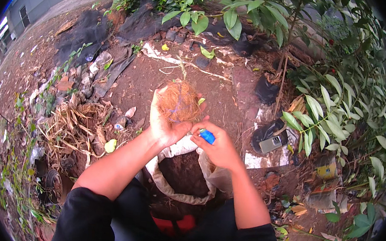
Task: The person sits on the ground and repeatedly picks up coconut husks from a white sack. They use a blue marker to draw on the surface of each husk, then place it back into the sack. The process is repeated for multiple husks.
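Diffuse daylight, soft shadows, strong fisheye bending

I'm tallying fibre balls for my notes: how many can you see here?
1: the brown fibre ball, held in the left hand. Any behind the leaves on the right would be hidden.

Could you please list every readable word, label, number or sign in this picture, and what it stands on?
Black T-shirt: pale lettering at the picture's lower edge, cut off; not copied here.
Smartphone: any marking is too small to read.
Blue object in the right hand: no legible text.
No other readable text shows.
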{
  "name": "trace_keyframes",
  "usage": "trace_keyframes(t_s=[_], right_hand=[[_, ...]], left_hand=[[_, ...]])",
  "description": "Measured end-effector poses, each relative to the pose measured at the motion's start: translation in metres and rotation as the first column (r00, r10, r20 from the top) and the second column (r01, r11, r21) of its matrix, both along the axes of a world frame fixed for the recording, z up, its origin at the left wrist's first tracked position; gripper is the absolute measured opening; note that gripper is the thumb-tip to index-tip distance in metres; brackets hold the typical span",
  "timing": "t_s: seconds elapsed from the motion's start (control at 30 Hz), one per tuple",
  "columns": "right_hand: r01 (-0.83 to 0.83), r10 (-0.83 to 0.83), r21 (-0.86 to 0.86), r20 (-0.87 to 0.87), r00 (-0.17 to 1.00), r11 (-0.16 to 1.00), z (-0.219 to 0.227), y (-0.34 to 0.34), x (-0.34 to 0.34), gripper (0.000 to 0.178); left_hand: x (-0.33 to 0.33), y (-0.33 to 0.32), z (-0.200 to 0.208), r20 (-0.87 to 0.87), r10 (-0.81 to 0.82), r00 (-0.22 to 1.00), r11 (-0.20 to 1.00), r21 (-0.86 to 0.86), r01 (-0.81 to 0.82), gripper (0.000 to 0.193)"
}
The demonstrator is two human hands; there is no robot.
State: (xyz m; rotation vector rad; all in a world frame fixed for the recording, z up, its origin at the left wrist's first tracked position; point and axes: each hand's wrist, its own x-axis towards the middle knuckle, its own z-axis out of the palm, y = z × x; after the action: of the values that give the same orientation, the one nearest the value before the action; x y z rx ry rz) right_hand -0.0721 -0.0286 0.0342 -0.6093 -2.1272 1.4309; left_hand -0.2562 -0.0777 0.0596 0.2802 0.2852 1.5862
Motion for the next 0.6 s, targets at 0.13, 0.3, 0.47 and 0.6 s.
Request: trace_keyframes(t_s=[0.13,0.3,0.47,0.6], right_hand=[[0.041,-0.079,0.442,0.069,0.994,0.896,0.008,-0.022,-0.012,0.029],[-0.011,-0.070,0.523,0.136,0.988,0.852,0.014,-0.029,-0.015,0.038],[0.072,-0.128,0.594,0.053,0.990,0.801,0.031,-0.046,-0.006,0.035],[0.136,-0.133,0.588,-0.048,0.990,0.798,0.023,-0.053,-0.015,0.030]], left_hand=[[-0.011,0.003,-0.009,-0.061,0.012,0.998,0.993,-0.118,-0.019,0.058],[-0.005,0.005,-0.017,-0.219,0.019,0.976,0.981,-0.186,-0.061,0.059],[-0.010,0.010,-0.011,-0.253,0.166,0.953,0.951,-0.214,-0.222,0.055],[-0.016,0.014,-0.009,-0.439,0.222,0.870,0.937,-0.152,-0.316,0.041]])
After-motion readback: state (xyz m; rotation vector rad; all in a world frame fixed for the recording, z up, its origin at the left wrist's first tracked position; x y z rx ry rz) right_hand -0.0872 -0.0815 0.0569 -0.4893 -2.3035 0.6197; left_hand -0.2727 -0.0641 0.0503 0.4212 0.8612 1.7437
